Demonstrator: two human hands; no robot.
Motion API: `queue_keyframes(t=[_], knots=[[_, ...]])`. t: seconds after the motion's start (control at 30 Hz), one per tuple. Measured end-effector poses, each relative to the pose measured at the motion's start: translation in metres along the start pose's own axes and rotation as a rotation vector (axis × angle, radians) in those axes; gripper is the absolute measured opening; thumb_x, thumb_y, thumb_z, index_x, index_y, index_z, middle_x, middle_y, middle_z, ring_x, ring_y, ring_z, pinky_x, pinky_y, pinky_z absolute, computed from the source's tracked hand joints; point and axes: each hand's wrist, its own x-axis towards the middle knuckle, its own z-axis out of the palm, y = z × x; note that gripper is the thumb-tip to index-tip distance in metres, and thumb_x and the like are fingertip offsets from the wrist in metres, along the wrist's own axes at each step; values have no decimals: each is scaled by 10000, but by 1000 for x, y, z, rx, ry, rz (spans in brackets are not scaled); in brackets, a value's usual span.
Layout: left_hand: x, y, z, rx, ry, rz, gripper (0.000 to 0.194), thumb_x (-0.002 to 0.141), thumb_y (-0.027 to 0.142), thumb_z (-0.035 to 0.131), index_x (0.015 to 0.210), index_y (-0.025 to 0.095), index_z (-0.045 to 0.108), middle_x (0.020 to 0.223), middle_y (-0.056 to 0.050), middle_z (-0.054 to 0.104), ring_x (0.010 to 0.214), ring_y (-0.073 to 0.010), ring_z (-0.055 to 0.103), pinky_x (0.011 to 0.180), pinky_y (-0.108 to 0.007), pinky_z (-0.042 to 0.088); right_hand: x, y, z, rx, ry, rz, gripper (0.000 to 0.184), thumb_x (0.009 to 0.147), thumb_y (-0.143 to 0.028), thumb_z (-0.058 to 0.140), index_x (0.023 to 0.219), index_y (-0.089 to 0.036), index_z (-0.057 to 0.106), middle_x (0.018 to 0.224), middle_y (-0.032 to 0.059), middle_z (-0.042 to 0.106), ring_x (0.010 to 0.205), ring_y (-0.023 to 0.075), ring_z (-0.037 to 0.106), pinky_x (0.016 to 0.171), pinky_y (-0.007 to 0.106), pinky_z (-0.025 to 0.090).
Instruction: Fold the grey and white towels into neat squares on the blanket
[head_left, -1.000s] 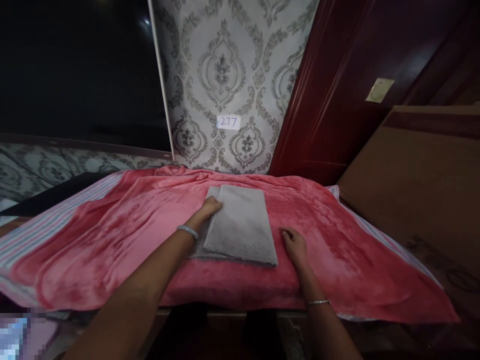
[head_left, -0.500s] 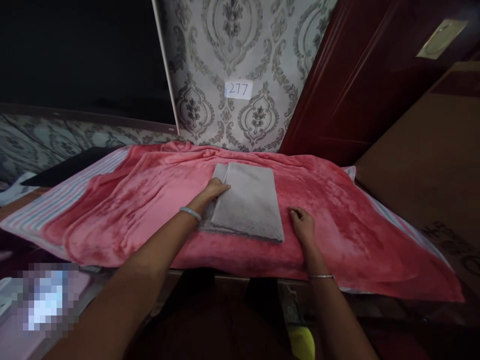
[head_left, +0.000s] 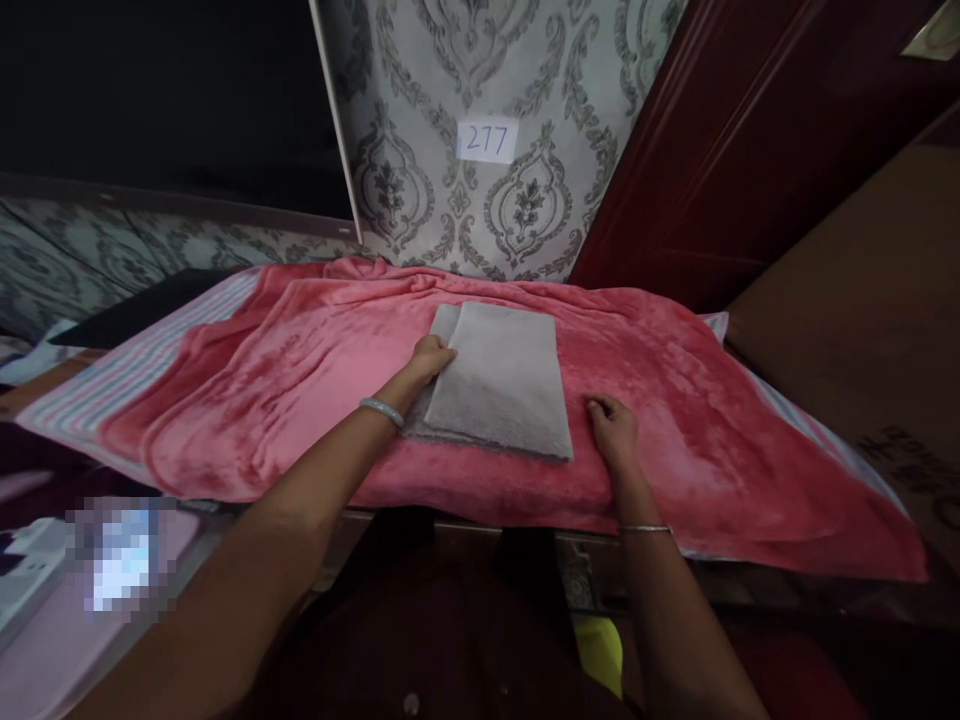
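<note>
A folded grey plush cloth [head_left: 502,380] lies on a pink fleece blanket [head_left: 667,370]. Its top layer is set a little to the right, so a strip of the lower layer shows along the left side. At that left edge my left hand [head_left: 430,358] is closed on the cloth, thumb on top and fingers partly hidden. My right hand [head_left: 615,425] rests on the blanket just right of the cloth, apart from it. Its fingers are curled together, and whether anything is in them is hidden.
A dark television screen [head_left: 165,100] stands at the back left. On the patterned wall is a paper label [head_left: 487,140] reading 277. A cardboard box [head_left: 862,270] borders the right side, before a dark red door [head_left: 720,130]. Something yellow [head_left: 600,650] shows low down.
The camera has tipped downward, so everything sits higher in view. Both hands keep about the same places relative to the cloth, which looks unchanged.
</note>
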Motion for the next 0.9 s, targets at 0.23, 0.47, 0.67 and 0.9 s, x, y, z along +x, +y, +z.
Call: queue_keyframes(t=[0.23, 0.47, 0.67, 0.9], knots=[[-5, 4, -3, 160, -38, 58, 136, 830, 253, 662, 924, 161, 626, 925, -76, 692, 895, -212, 650, 746, -266, 487, 0, 0, -1, -4, -12, -4, 391, 789, -425, 496, 925, -179, 769, 963, 106, 766, 888, 253, 674, 850, 398, 530], [-24, 2, -7, 315, -72, 131, 338, 882, 212, 592, 1215, 166, 557, 1183, -127, 685, 1102, -239, 638, 904, -296, 484, -1, -4, 0, -5, -19, 9, 413, 787, -407, 486, 945, -151, 770, 998, 133, 758, 918, 263, 670, 877, 408, 524], [-42, 14, -14, 438, -9, 182, 508, 903, 246, 564, 1393, 160, 456, 1280, -178, 640, 1204, -291, 604, 1011, -377, 458, 1, -3, 0, -3, -51, 37, 429, 794, -446, 474, 949, -161, 755, 988, 131, 760, 916, 263, 679, 864, 411, 538], [-64, 10, 11, 635, -123, 668, 741, 931, 500, 537, 1562, 172, 329, 1642, -177, 282, 1534, -361, 197, 1240, -515, 195, 28, -50, 24, -91, -55, -138, 571, 895, -422, 420, 1327, -105, 616, 1346, 198, 630, 1264, 297, 561, 1089, 499, 413]])
